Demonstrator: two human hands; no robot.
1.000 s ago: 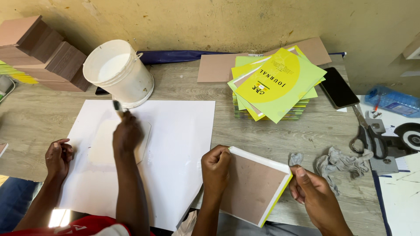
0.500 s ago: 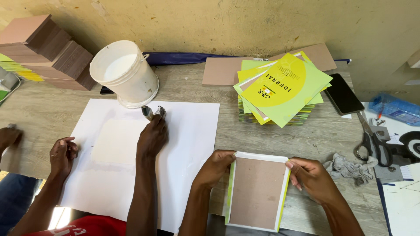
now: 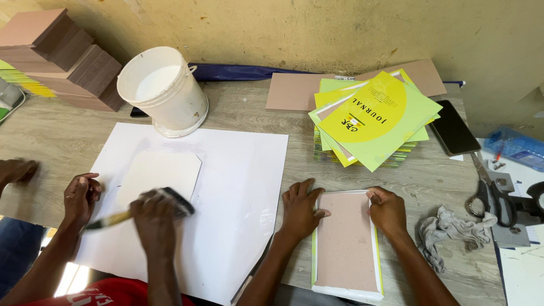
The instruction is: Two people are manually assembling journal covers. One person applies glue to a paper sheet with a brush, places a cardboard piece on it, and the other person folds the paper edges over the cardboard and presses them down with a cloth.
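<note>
A brown board with a white and yellow-green border [image 3: 347, 249], a book cover, lies flat on the table in front of me. My left hand [image 3: 300, 211] presses on its top left corner with fingers spread. My right hand [image 3: 389, 209] grips its top right corner and edge. To the left, a co-worker's hand [image 3: 152, 218] drags a brush [image 3: 175, 201] over a small white sheet [image 3: 158, 175] lying on a large white paper [image 3: 238, 192]. The co-worker's other hand [image 3: 82, 192] rests by that paper's left edge.
A white bucket [image 3: 164, 90] stands at the back left beside stacked brown blocks [image 3: 62, 51]. A stack of yellow-green covers [image 3: 371, 119] sits behind my hands, with a phone [image 3: 453, 131], scissors [image 3: 492, 195] and a grey rag [image 3: 453, 229] to the right. Another hand [image 3: 17, 170] shows at far left.
The cover went from tilted at the right to lying straight and flat before me, both hands now at its top corners. The co-worker's brush hand moved from near the bucket toward the near side.
</note>
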